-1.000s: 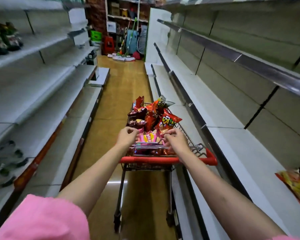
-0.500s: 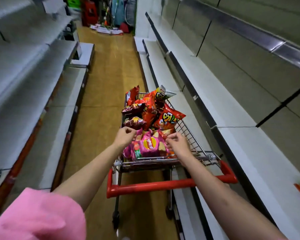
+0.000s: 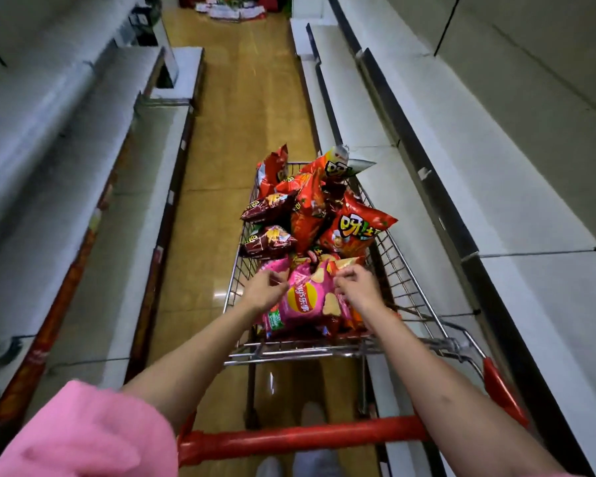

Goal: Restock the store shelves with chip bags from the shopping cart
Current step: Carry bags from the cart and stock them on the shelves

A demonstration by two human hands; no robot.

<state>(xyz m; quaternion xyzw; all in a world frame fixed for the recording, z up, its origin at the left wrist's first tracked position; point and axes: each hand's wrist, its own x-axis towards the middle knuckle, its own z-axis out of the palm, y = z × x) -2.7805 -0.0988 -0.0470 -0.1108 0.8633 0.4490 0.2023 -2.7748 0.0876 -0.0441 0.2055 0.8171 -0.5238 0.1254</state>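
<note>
I see the pink chip bag (image 3: pixel 305 301) lying at the near end of the wire shopping cart (image 3: pixel 403 280), my left hand (image 3: pixel 265 290) and right hand (image 3: pixel 356 289) each in a narrow grip pinching its top corners, red bags (image 3: pixel 356 232) piled beyond, shelves (image 3: pixel 496 201) alongside.

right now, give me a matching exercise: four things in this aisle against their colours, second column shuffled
Things:
1. cart handle
2. chip bag between the hands
3. floor
4. shelf on the right

Colours:
a. white
b. red
c. yellowish brown
d. pink

Pairs: 1-b, 2-d, 3-c, 4-a
</note>
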